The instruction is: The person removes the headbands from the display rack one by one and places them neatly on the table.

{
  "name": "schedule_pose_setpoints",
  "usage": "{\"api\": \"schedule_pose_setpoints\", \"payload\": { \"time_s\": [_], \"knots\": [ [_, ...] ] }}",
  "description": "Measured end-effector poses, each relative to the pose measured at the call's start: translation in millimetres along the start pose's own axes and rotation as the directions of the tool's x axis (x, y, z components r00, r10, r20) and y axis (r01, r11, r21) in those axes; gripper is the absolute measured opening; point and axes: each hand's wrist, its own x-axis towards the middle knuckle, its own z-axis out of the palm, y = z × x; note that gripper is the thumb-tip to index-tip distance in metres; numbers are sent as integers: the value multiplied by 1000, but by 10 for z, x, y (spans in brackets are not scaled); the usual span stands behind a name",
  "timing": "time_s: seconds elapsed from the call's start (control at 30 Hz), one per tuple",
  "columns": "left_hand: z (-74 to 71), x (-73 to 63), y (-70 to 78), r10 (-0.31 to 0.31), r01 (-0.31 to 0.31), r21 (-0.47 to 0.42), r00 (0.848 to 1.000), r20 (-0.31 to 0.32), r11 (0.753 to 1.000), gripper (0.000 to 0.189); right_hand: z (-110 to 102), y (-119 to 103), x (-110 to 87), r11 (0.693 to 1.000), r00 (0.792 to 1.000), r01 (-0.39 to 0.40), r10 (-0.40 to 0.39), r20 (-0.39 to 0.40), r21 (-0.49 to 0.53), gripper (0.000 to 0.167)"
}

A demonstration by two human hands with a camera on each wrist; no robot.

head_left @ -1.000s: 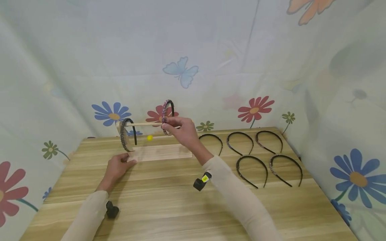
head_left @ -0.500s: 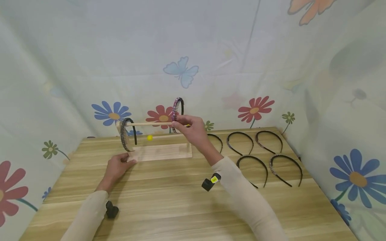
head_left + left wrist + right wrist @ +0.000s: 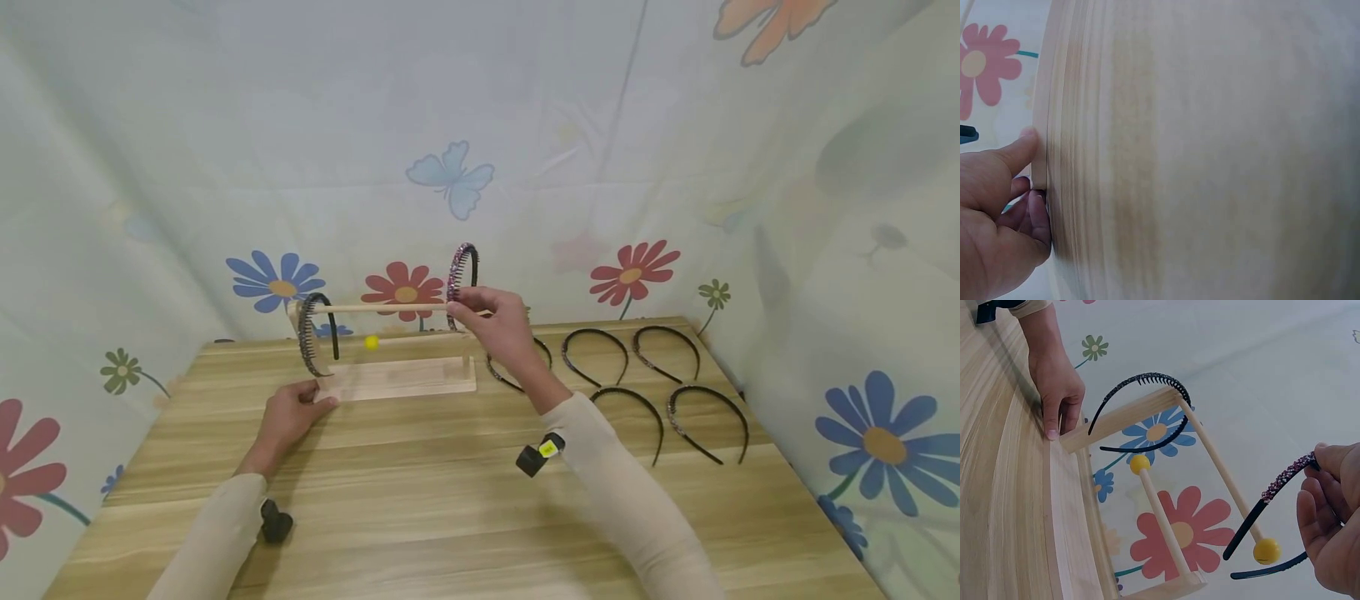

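My left hand (image 3: 291,421) pinches the front left corner of a wooden rack's base (image 3: 397,379), thumb on top; the left wrist view shows its thumb and fingers on the board's edge. A black toothed headband (image 3: 306,335) hangs on the upper rod (image 3: 382,308) at its left end. My right hand (image 3: 498,323) grips a headband with pink and silver beads (image 3: 1288,476) by its side, upright at that rod's right end. In the right wrist view, the rod's yellow ball (image 3: 1267,551) appears between the headband's two ends; whether they touch is unclear.
Several black headbands, among them one at the back (image 3: 595,332) and one at the front right (image 3: 708,390), lie on the wooden table (image 3: 420,508) to the right. A lower rod with a yellow ball (image 3: 372,342) projects leftward. A flowered cloth (image 3: 525,167) hangs behind.
My right hand has moved rightward along the upper rod with the beaded headband, uncovering the rack's right end and more of a headband on the table. The left hand stays at the base corner.
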Motion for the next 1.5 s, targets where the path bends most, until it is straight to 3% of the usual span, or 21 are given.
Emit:
{"api": "schedule_pose_setpoints", "payload": {
  "time_s": [0.43,0.8,1.13,1.5],
  "knots": [
    [6,7,-11,2,-2,8,1000,2,1000,34,-105,35,-140,999,1000,-19,19,-12,-34,25],
    [10,11,-21,2,-2,6,1000,16,1000,34,-140,241,-265,999,1000,-14,13,-24,-34,27],
    [23,24,-17,0,0,-4,1000,9,1000,30,-144,393,-375,994,994,-104,104,-34,-11,30],
    [12,14,-26,-4,4,0,1000,20,1000,30,-137,499,-460,987,988,-154,153,-33,-52,20]
  ]
}}
